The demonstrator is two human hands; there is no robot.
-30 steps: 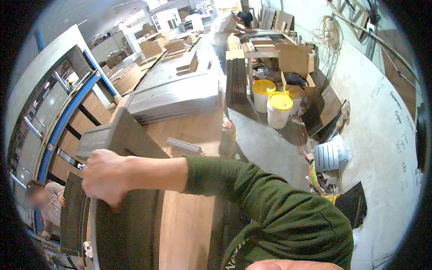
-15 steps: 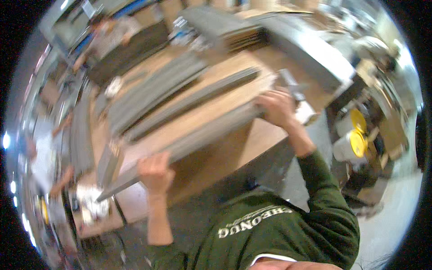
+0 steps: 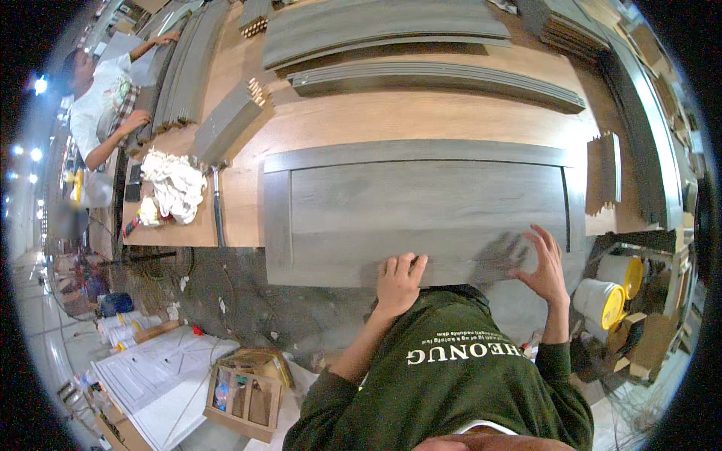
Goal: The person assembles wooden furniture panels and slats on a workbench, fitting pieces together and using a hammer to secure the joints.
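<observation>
A grey wood-grain door panel (image 3: 421, 203) with a raised frame lies flat on the brown workbench (image 3: 421, 116), its near edge overhanging the bench. My left hand (image 3: 397, 279) rests flat on the panel's near edge, fingers together. Just off that edge to the right, my right hand (image 3: 543, 263) hovers with fingers spread and holds nothing. Both sleeves are dark green.
Stacks of long grey boards (image 3: 391, 26) lie across the far bench. A white rag pile (image 3: 177, 184) and a hammer (image 3: 216, 203) sit at the left. Another person (image 3: 101, 105) works at far left. Yellow-lidded buckets (image 3: 605, 301) stand at the right; a wooden crate (image 3: 244, 395) is on the floor.
The panel was held up on edge in both hands; now it lies flat on the bench. My right hand has let go and my left rests on its edge.
</observation>
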